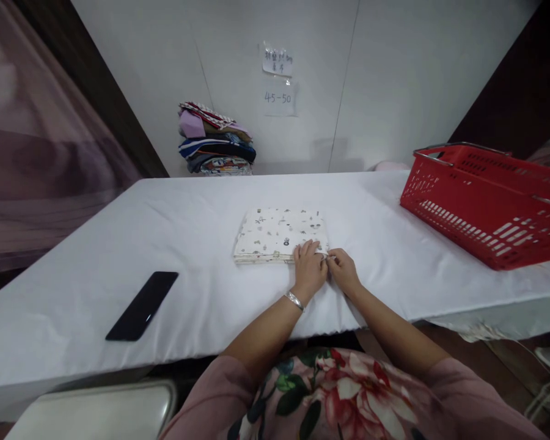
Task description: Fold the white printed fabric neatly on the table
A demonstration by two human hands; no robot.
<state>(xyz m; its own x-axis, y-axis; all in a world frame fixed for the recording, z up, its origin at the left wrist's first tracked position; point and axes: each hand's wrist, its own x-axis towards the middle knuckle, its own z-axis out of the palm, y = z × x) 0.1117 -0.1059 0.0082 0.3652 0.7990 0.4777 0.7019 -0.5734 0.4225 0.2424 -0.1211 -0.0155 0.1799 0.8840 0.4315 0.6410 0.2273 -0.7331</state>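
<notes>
A folded white cloth (270,229) with a small scattered print lies on the table, its layered edge toward me. My left hand (310,270) rests on the near right part of it, fingers laid over the top and thumb by the edge. Right beside it, my right hand (343,270) pinches the cloth's near right corner between thumb and fingertips. The two hands almost touch. What lies under my left palm is hidden.
A white-covered table (201,214) spans the view. A black phone (143,307) lies at left, a red plastic basket (481,205) stands at right. A pile of folded fabrics (217,142) sits beyond the far edge, near wall notes (279,98). A pale seat (96,409) is at lower left.
</notes>
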